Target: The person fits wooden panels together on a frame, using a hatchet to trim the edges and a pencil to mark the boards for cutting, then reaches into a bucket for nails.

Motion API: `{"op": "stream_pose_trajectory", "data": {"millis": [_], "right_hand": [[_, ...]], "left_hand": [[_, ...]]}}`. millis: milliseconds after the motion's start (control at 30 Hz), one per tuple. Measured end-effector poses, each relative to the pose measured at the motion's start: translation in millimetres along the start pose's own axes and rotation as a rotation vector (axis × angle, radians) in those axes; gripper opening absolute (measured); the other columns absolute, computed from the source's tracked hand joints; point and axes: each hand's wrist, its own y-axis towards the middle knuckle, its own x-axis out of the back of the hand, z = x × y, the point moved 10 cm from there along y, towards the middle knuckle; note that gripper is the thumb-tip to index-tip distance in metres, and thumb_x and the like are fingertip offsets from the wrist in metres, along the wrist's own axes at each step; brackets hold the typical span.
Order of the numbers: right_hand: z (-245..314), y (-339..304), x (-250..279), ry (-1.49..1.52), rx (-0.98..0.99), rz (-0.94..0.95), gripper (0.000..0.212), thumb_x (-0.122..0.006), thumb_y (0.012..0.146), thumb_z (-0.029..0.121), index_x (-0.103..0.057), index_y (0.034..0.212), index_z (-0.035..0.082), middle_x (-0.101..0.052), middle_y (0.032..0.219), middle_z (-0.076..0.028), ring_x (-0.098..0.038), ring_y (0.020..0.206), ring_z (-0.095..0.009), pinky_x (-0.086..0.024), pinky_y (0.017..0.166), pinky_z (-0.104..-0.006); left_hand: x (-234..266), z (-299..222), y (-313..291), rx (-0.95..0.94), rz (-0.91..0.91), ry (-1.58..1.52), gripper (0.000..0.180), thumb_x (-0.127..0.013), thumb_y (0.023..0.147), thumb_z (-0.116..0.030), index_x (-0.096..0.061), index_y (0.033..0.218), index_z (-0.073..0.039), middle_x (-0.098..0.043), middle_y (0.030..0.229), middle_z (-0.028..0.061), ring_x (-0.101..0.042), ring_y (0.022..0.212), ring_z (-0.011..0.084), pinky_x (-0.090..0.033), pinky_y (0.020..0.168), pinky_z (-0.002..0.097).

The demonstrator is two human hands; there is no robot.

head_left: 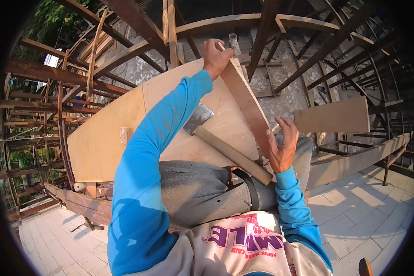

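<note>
A narrow plywood strip (pixel 244 102) stands tilted on edge along the right side of a broad plywood sheet (pixel 225 119). My left hand (pixel 216 59) is closed around the strip's far end. Beside its near end is my right hand (pixel 283 146), thumb against or very close to the strip and fingers spread apart. On the sheet, between my arms, lies a hatchet (pixel 230 154), its metal head toward my left forearm and its wooden handle reaching my lap.
Another plywood piece (pixel 333 116) rests on the framing at right. Wooden beams (pixel 145 23) and posts surround the work, with a concrete floor (pixel 283 69) below. A small wood block (pixel 126 135) sits on the sheet's left part. Pale planks (pixel 354 207) extend at lower right.
</note>
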Motion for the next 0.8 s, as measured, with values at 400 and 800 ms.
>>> {"op": "stream_pose_trajectory", "data": {"millis": [400,800], "right_hand": [[-50.3,-26.2,-57.7,1.134,-0.623,0.324,0.047,-0.050,0.099,0.043,-0.059,0.123,0.004,-0.062,0.093,-0.004,-0.055,0.079,-0.010,-0.049,0.070,-0.0248],[34.1,11.4,10.8,1.280,-0.366,0.123,0.028,-0.064,0.093,0.027,-0.071,0.101,0.002,-0.063,0.083,0.000,-0.056,0.076,-0.007,-0.045,0.064,-0.0214]], "left_hand": [[8.7,-159.9,-57.6,-0.301,0.233,-0.584,0.018,-0.061,0.086,-0.013,-0.055,0.070,-0.007,-0.050,0.069,-0.0027,-0.046,0.069,0.0074,-0.037,0.069,0.0245],[88.0,-272.8,-93.7,-0.351,0.111,-0.809,0.034,-0.047,0.096,-0.016,-0.033,0.065,-0.012,-0.032,0.066,0.0005,-0.035,0.066,0.0108,-0.038,0.070,0.0290]]}}
